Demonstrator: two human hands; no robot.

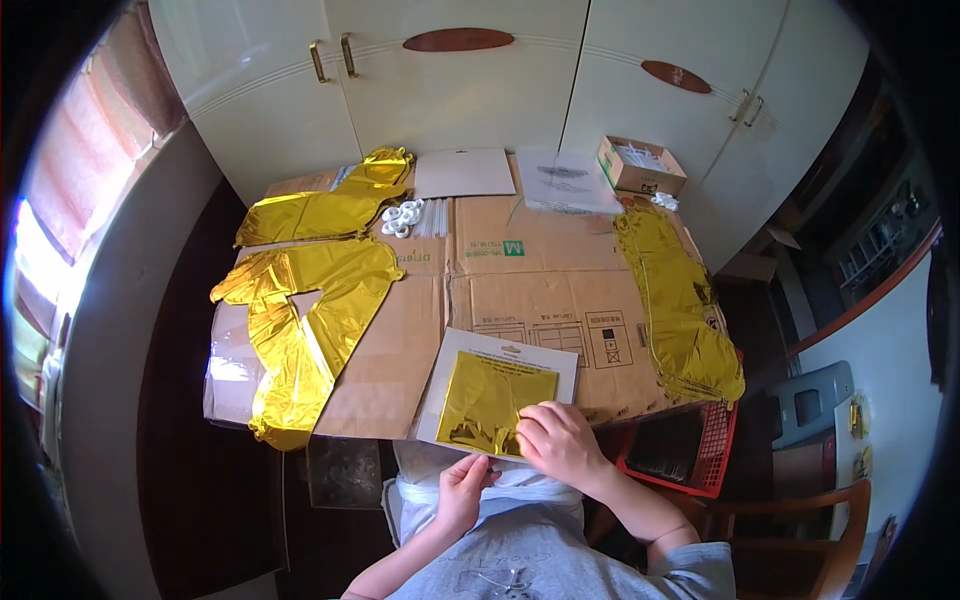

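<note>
Gold foil, R hand atop, L hand prob. gripping card

From where I sit, I take this for a room in a home, put to use as a small workspace; I see tall white cupboards with metal handles, a pink curtain by a bright window, and a wooden chair at the lower right; household furnishings, to my eye; the working side shows in the cardboard spread as a worktop, with gold foil pieces and a small open box on it.
</note>
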